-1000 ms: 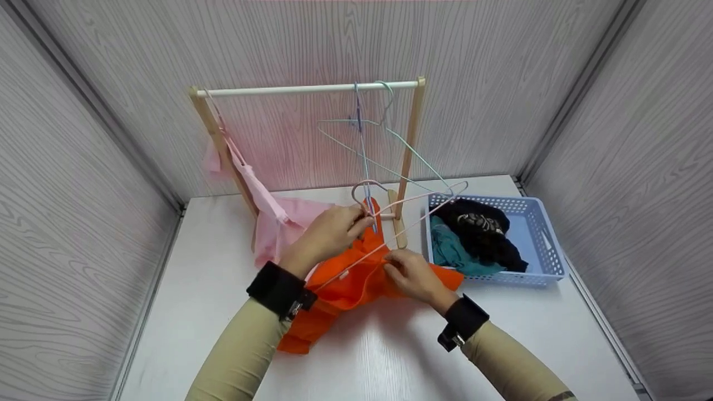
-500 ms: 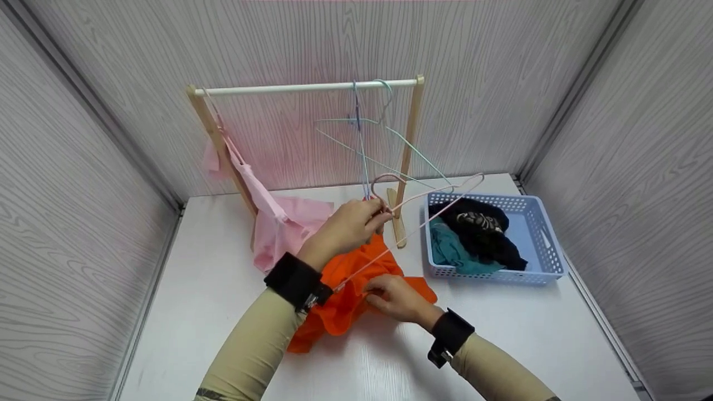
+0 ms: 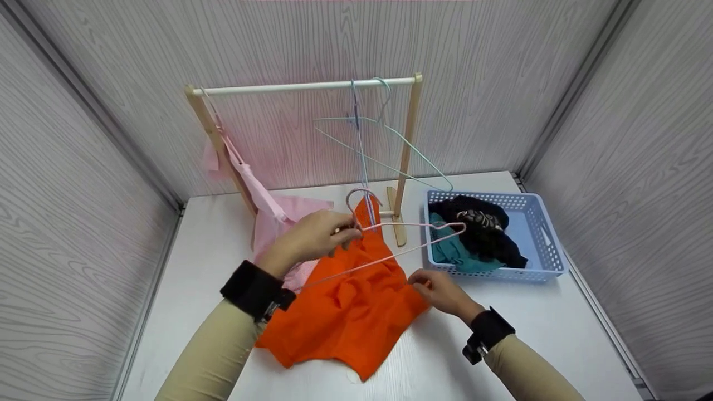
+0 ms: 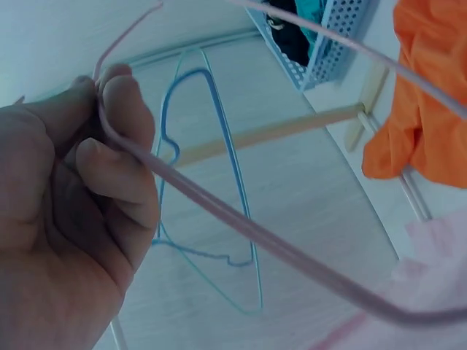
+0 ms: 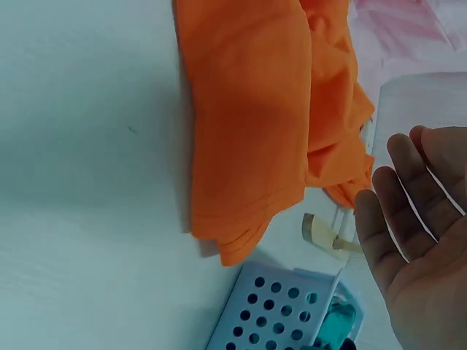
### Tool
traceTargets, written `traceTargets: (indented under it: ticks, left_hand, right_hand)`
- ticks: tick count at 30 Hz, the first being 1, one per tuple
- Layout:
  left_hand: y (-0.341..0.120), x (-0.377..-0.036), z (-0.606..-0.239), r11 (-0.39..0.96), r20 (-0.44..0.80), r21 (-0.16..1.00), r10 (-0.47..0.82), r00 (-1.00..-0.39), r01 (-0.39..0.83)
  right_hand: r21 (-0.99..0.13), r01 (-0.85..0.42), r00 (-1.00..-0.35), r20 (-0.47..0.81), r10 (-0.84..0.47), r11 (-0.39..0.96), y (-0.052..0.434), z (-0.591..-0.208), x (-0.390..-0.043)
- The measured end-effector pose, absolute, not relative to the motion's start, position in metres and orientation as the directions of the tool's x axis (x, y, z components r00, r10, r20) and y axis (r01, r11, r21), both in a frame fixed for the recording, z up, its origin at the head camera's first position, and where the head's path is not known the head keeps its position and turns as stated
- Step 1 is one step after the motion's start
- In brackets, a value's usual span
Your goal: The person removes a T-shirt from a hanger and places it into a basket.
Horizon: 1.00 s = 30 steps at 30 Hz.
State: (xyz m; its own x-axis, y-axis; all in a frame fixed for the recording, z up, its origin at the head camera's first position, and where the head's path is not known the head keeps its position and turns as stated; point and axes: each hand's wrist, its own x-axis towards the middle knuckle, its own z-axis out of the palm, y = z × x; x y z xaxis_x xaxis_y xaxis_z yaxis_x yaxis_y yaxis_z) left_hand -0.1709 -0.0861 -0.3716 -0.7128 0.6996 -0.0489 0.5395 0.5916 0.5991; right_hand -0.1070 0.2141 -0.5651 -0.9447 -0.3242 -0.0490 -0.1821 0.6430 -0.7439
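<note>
My left hand (image 3: pixel 328 236) grips a pink wire hanger (image 3: pixel 412 225) just below its hook, fingers curled round the wire (image 4: pixel 241 230) in the left wrist view (image 4: pixel 87 182). An orange garment (image 3: pixel 345 317) lies spread on the white table under the hanger, its top bunched up by the hook. My right hand (image 3: pixel 431 285) hovers at the garment's right edge. In the right wrist view its fingers (image 5: pixel 408 211) are straight and hold nothing, with the orange cloth (image 5: pixel 248 124) a little apart from them.
A wooden rack with a white rod (image 3: pixel 301 87) stands at the back, carrying a blue hanger (image 3: pixel 361 145), a green hanger (image 3: pixel 415 159) and a pink garment (image 3: pixel 262 209) at its left. A blue basket (image 3: pixel 548 245) of dark and teal clothes sits at the right.
The right hand has let go of the orange garment and moved right. The left hand has brought the hanger down and left, and the garment now lies spread wider on the table.
</note>
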Motion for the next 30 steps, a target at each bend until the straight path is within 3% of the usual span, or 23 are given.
traceTargets:
  ticks: [8,12,16,22,26,30]
  left_hand:
    - [-0.136,-0.169,-0.373,0.702,-0.203,0.521,0.654,-0.729,0.485]
    - [-0.150,-0.173,-0.377,0.767,-0.251,0.477,0.586,-0.770,0.429]
    - [-0.155,-0.176,-0.385,0.763,-0.267,0.568,0.524,-0.809,0.307]
    - [-0.145,-0.182,-0.401,0.642,-0.274,0.764,0.423,-0.864,0.072]
    - [-0.136,-0.187,-0.401,0.464,-0.284,0.878,0.308,-0.908,-0.118]
    - [-0.124,-0.197,-0.391,0.287,-0.260,0.938,0.219,-0.940,-0.192]
  right_hand:
    - [-0.727,-0.162,-0.950,-0.067,-0.304,0.667,0.235,-0.572,-0.104]
    - [-0.724,-0.168,-0.946,-0.073,-0.317,0.669,0.235,-0.574,-0.103]
    - [-0.728,-0.150,-0.940,-0.104,-0.324,0.669,0.233,-0.573,-0.104]
    - [-0.740,-0.142,-0.939,-0.111,-0.326,0.658,0.232,-0.573,-0.104]
    - [-0.731,-0.153,-0.942,-0.097,-0.323,0.665,0.232,-0.575,-0.104]
    - [-0.744,-0.142,-0.940,-0.105,-0.324,0.653,0.231,-0.576,-0.103]
